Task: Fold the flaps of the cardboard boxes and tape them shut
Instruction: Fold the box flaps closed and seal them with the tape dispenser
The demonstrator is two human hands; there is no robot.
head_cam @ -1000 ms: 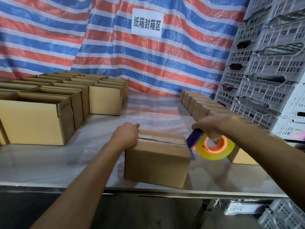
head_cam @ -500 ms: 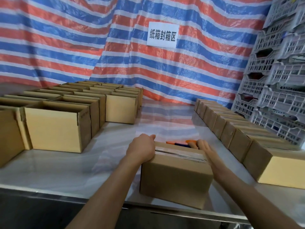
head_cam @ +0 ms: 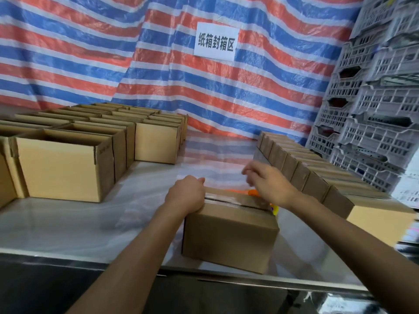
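As the left hand grips the box, open boxes stand nearby.

We see the left hand gripping the left end of a closed cardboard box near the front edge of the table. A strip of clear tape runs along the box's top seam. The right hand hovers just above the box's far right corner, its fingers bent and too blurred for us to tell whether they hold anything. Behind the box we make out an orange part of the tape dispenser, with open boxes in rows to the left, closed boxes lined up on the right beside stacked white crates, and a striped tarp bearing a paper sign at the back.
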